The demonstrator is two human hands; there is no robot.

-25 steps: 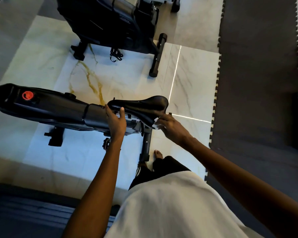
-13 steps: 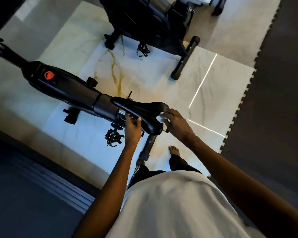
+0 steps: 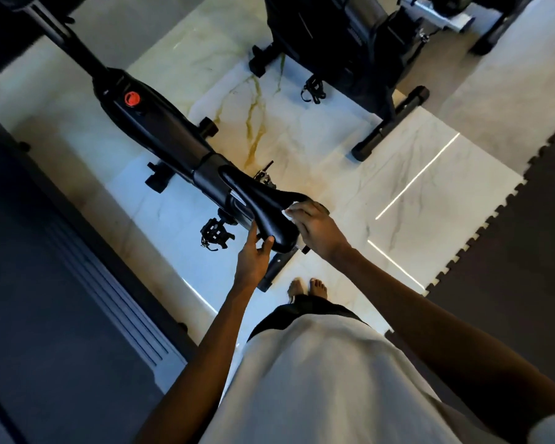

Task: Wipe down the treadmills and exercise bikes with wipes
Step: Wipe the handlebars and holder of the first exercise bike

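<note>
At frame centre the saddle [image 3: 263,216] is gripped by the left hand [image 3: 253,256] and rubbed with a wipe [image 3: 289,214] clutched in the right hand [image 3: 318,229]; the upper-right bike [image 3: 350,46] and left-edge treadmill [image 3: 77,283] are judged pending.

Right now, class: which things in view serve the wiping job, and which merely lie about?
In the job: wipe, saddle, near bike, left hand gripping the saddle, right hand holding the wipe.
Lying about: far bike, untouched; mat.
</note>
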